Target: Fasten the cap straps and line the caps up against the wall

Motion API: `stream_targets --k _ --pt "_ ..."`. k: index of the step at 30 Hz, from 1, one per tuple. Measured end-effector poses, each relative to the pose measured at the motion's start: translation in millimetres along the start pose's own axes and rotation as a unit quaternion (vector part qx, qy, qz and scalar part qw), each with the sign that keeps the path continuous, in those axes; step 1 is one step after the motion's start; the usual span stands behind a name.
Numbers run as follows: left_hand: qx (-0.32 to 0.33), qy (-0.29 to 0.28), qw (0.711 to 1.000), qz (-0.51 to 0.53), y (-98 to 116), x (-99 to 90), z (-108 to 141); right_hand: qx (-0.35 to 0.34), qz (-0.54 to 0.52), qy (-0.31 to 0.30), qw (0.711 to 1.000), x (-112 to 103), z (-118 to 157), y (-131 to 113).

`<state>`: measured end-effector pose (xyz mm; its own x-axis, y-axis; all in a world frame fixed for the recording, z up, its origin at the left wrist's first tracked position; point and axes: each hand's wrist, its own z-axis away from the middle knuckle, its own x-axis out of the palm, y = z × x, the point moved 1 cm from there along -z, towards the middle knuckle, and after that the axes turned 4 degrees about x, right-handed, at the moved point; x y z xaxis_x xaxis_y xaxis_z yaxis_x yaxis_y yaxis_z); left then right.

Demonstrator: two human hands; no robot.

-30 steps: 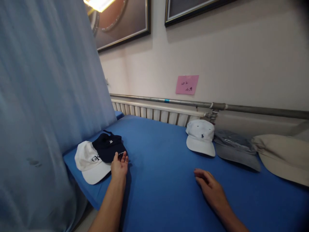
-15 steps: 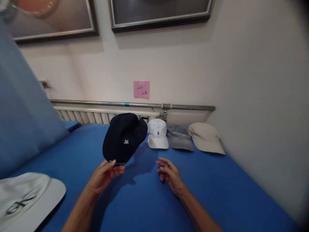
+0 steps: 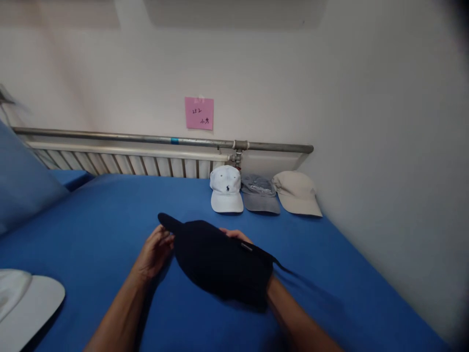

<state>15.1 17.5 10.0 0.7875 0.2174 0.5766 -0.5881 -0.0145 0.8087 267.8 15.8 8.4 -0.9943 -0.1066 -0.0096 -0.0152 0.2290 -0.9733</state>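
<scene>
A dark navy, nearly black baseball cap (image 3: 220, 264) is held up over the blue bed surface, tilted on its side with its brim to the left. My left hand (image 3: 156, 249) has its fingers closed at the brim. Behind the cap, my right hand (image 3: 236, 235) grips its far side; the cap hides most of that hand, so only some fingers show. A thin strap hangs off the cap's right end. Beyond it stand a white cap (image 3: 226, 189), a grey cap (image 3: 260, 194) and a beige cap (image 3: 298, 193), side by side with brims toward me.
Another white cap (image 3: 34, 305) lies at the lower left, cut off by the frame. At the back run a metal pipe (image 3: 139, 139) and a radiator (image 3: 146, 164) along the wall. A pink note (image 3: 199, 113) is stuck above them. Blue cloth (image 3: 25, 181) hangs at the left.
The dark cap has come nearer and turned, so its front logo no longer shows. My right hand, free before, now holds it too. The view has tilted downward.
</scene>
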Motion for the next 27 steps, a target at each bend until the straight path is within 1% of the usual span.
stream_targets --k 2,3,4,5,7,8,10,12,13,15,16,17,18,20,22,23,24,25,27 --pt "0.011 0.025 1.000 -0.014 -0.2 0.5 -5.2 0.034 -0.031 -0.072 0.996 4.3 1.4 2.5" --pt "0.017 0.046 0.998 -0.033 0.4 0.0 -7.0 0.051 -0.043 -0.090 0.994 6.6 1.6 4.4" --pt "0.027 0.071 0.995 -0.062 1.6 -1.0 -7.8 0.062 -0.043 -0.088 0.993 8.8 1.5 6.4" --pt "0.044 0.096 0.989 -0.099 3.7 -2.3 -7.2 0.068 -0.033 -0.073 0.994 10.8 1.2 8.4" --pt "0.112 0.124 0.968 -0.189 10.4 -4.5 -0.8 0.079 -0.011 -0.040 0.996 15.0 0.6 12.0" --pt "0.155 0.117 0.952 -0.238 14.6 -4.4 4.9 0.080 -0.001 -0.024 0.996 17.0 0.4 13.6" --pt "0.245 0.067 0.906 -0.337 22.6 -0.5 19.9 0.074 0.022 -0.003 0.997 20.7 0.6 16.5" --pt "0.301 -0.016 0.854 -0.423 26.7 8.1 35.6 0.058 0.041 0.004 0.997 23.8 1.7 19.6" --pt "0.321 -0.059 0.833 -0.446 27.0 13.2 42.3 0.049 0.046 0.006 0.998 25.0 2.5 21.1" --pt "0.313 -0.139 0.807 -0.482 23.6 23.2 51.5 0.036 0.053 0.009 0.998 26.2 4.6 23.8" --pt "0.295 -0.169 0.800 -0.494 20.6 27.3 54.1 0.031 0.058 0.011 0.998 26.2 5.9 24.5" --pt "0.271 -0.192 0.799 -0.502 17.4 30.5 55.6 0.025 0.067 0.010 0.997 26.0 7.3 24.6" --pt "0.246 -0.205 0.803 -0.502 14.4 32.7 56.4 0.021 0.078 0.007 0.997 25.5 8.8 24.0" --pt "0.199 -0.210 0.830 -0.476 10.6 34.1 56.8 0.019 0.099 -0.001 0.995 23.8 12.7 20.4" --pt "0.157 -0.198 0.860 -0.443 10.4 32.3 57.0 0.021 0.108 -0.005 0.994 21.1 18.4 14.7" --pt "0.143 -0.190 0.869 -0.434 11.7 30.6 57.1 0.020 0.109 -0.005 0.994 19.3 22.3 11.6" --pt "0.136 -0.184 0.872 -0.433 13.9 28.6 57.3 0.016 0.111 -0.004 0.994 17.1 27.1 8.5" --pt "0.136 -0.180 0.869 -0.441 16.5 26.7 57.5 0.008 0.114 -0.004 0.993 14.6 32.6 5.8" --pt "0.148 -0.186 0.847 -0.476 22.3 23.2 58.1 -0.018 0.130 -0.011 0.991 8.3 45.5 1.7"
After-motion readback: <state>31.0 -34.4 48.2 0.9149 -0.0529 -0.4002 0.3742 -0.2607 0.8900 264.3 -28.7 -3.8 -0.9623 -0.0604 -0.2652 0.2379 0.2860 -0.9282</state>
